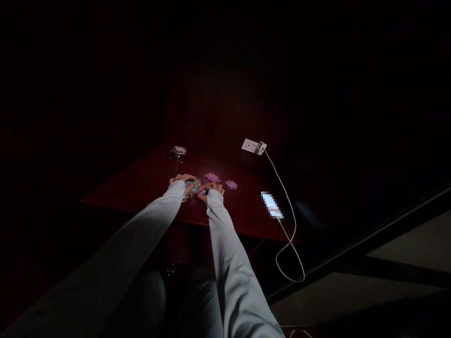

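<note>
A loose, tangled pile of thin multicoloured bands (193, 188), like small rubber bands, lies near the front of the dark red table. My left hand (181, 179) rests at the pile's left side, its fingers curved over the top and the thumb apart below. From the right, my right hand (212, 188) reaches into the same pile with its fingers bent in around some bands; their tips are small and dim. Just beyond my right hand sits a heap of pink bands (212, 177). A smaller heap of purple bands (231, 184) lies to its right.
A round clear container (179, 151) stands at the table's back left. On the right, a lit phone (272, 205) lies on the table (141, 180), its white cable (282, 180) looping past the edge up to a charger in a wall socket (251, 146). Surroundings are very dark.
</note>
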The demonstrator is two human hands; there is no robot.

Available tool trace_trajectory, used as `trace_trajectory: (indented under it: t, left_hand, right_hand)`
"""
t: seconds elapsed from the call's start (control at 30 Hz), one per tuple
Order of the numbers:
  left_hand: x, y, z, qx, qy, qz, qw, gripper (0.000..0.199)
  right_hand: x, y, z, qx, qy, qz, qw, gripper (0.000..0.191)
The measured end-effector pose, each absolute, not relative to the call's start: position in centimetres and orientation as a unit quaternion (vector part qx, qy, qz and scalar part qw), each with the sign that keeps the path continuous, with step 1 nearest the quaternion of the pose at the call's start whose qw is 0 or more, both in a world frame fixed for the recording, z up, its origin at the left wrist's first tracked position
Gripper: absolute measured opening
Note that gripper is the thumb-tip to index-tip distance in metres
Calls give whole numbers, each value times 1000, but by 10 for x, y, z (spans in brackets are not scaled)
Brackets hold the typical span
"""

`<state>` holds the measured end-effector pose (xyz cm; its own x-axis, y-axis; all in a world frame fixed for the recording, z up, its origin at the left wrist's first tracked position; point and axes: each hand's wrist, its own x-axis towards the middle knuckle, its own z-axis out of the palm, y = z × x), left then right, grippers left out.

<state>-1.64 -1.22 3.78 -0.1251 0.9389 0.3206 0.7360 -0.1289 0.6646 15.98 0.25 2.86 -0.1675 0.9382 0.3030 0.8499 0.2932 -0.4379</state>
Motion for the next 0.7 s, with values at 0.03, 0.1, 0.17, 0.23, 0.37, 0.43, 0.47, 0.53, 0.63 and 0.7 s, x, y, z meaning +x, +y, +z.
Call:
trace_trajectory:
  t: [0.03,0.1,0.17,0.23,0.37,0.43,0.47,0.53,0.63,0.7]
  left_hand:
    - [-17,-12,37,650,643,383,133,27]
    - [-18,-11,36,652,639,385,135,26]
    - [-19,-11,35,650,642,383,136,26]
    - [-19,-11,35,650,645,380,134,25]
    - [-18,-10,32,652,640,389,122,23]
    - [-18,-8,29,652,636,396,116,18]
    - [-18,-7,28,654,632,399,114,15]
    - [-19,-5,24,661,622,406,107,9]
    - [-18,-5,20,676,603,413,96,20]
    - [-17,-6,19,688,590,412,91,25]
  right_hand:
    - [160,3,28,-588,-760,82,266,9]
    - [160,3,28,-588,-758,80,269,5]
    - [160,2,29,-590,-757,80,270,3]
    - [160,1,29,-590,-756,84,272,3]
    - [160,1,31,-589,-749,101,286,4]
    - [160,1,32,-592,-743,111,294,8]
    - [160,1,32,-594,-738,116,297,8]
    - [160,1,32,-599,-730,121,306,8]
    - [160,-2,32,-597,-719,111,338,7]
    - [159,-4,32,-593,-716,105,354,9]
